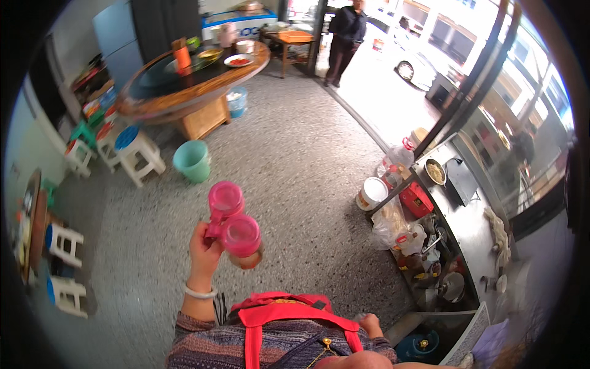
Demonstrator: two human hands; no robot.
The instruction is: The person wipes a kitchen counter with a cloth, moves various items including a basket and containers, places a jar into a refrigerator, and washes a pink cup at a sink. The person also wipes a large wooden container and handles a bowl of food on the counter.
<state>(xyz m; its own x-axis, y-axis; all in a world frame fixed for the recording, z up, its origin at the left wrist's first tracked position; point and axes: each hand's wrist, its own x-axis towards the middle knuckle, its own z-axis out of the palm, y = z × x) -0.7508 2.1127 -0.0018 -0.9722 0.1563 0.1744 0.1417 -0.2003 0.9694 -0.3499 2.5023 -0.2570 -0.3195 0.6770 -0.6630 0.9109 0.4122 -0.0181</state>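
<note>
My left hand (pixel 206 244) is held out in front of me, closed on the handles of two condiment jars with pink plastic lids. One pink-lidded jar (pixel 226 197) is farther out; the other pink-lidded jar (pixel 241 235) is nearer, with something orange-brown low in its clear body. My right hand (pixel 370 324) is low beside my body, by the red apron (pixel 295 313). Its fingers are partly hidden, and a small greyish thing shows at them, too unclear to name.
Ahead stands a round wooden table (pixel 193 97) with dishes, and a green bucket (pixel 192 161) and plastic stools (pixel 138 150) near it. A metal counter (pixel 465 217) with crowded shelves runs along the right. A person (pixel 346 41) stands at the open doorway.
</note>
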